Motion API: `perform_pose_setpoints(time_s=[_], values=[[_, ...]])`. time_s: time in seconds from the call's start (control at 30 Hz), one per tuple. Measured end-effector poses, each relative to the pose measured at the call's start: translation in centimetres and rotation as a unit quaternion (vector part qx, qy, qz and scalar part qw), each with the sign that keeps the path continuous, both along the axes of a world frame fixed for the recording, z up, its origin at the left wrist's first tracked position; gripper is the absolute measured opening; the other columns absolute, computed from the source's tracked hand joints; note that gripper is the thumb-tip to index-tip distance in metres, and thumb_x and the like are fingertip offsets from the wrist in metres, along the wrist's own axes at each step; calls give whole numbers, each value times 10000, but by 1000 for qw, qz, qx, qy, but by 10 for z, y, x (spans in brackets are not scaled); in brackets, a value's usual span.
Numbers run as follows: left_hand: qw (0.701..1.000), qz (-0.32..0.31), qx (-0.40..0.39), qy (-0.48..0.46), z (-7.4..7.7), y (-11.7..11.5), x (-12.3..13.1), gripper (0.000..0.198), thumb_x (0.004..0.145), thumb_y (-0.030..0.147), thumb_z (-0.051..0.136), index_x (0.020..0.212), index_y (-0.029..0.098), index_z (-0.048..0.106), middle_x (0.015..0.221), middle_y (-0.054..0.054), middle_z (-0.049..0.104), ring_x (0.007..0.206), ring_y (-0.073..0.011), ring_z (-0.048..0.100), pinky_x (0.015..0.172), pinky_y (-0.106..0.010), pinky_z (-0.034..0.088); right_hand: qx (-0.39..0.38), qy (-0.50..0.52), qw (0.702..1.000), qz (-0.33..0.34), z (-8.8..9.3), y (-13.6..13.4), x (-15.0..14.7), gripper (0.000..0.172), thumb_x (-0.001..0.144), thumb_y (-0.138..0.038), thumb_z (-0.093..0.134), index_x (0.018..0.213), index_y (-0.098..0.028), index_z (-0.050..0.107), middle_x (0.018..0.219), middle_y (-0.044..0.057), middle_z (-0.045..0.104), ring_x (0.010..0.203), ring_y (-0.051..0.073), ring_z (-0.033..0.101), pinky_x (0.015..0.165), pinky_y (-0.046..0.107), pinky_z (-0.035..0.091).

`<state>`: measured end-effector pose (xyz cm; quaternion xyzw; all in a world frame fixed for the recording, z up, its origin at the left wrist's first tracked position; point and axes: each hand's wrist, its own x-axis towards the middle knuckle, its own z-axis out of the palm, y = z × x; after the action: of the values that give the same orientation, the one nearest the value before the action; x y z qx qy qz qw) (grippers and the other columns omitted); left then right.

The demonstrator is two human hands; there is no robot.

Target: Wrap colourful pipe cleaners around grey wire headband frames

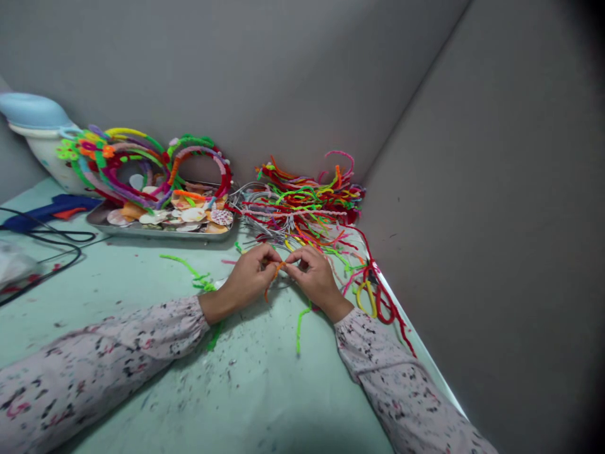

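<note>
An orange pipe cleaner runs between my two hands, with one end hanging below the fingers. My left hand is closed in a pinch on it. Close beside, my right hand pinches it too, thumb and forefinger nearly touching the left fingertips. Part of a thin grey band shows behind the fingers; I cannot tell whether it is held. Green pipe cleaner pieces lie near both wrists, one below the right hand and another left of the left hand.
Behind my hands spreads a heap of coloured pipe cleaners and grey bands. A metal tray holds shells and wrapped headbands. Scissors lie by the table's right edge. A blue glue gun, cables and a lidded bin are left.
</note>
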<state>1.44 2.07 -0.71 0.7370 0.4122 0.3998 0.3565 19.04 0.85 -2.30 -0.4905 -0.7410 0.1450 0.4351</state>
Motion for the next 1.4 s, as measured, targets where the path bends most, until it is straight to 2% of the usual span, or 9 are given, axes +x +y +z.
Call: perform_pose_setpoints(time_s=[0.33, 0.57, 0.83, 1.1, 1.27, 1.4], values=[[1000, -8, 23, 11, -4, 4, -1, 79, 776, 166, 506, 813, 170, 576, 791, -12, 599, 748, -158, 563, 659, -273, 444, -29, 45, 998, 16, 1, 1, 0, 155, 798, -354, 707, 782, -204, 671, 772, 2, 624, 653, 126, 494, 605, 258, 402], [1000, -6, 18, 5, -4, 2, 0, 74, 799, 234, 567, 825, 167, 584, 803, -27, 612, 750, -161, 570, 643, -268, 447, -35, 57, 998, 22, 1, 2, 1, 95, 816, -292, 670, 784, -203, 665, 774, -4, 615, 661, 123, 504, 618, 253, 407], [997, -14, 68, 39, -7, 3, -3, 75, 806, 224, 549, 853, 167, 567, 808, -25, 593, 751, -161, 551, 688, -291, 451, -33, 44, 998, 16, 3, 0, -1, 124, 838, -302, 647, 765, -203, 662, 745, -10, 608, 683, 128, 528, 641, 256, 404], [999, -10, 46, 15, -5, 1, -2, 140, 829, 260, 544, 940, 183, 506, 846, -15, 585, 756, -154, 547, 689, -284, 449, -39, 61, 997, 24, 4, 2, 0, 121, 850, -301, 627, 787, -202, 657, 766, -7, 615, 699, 130, 537, 650, 259, 408], [999, 7, 36, -14, -2, 0, -3, 151, 840, 274, 547, 942, 189, 475, 835, -2, 563, 735, -143, 534, 675, -271, 441, -10, 72, 997, 20, 3, 1, 0, 86, 822, -257, 643, 893, -212, 625, 849, 0, 620, 714, 134, 531, 691, 270, 441], [999, 14, 24, -17, 0, -1, -3, 157, 840, 282, 548, 944, 189, 475, 845, -7, 574, 740, -147, 546, 678, -273, 451, 26, 56, 998, 31, 3, 0, 0, 51, 817, -216, 642, 863, -224, 620, 885, 9, 620, 793, 151, 554, 722, 283, 458]])
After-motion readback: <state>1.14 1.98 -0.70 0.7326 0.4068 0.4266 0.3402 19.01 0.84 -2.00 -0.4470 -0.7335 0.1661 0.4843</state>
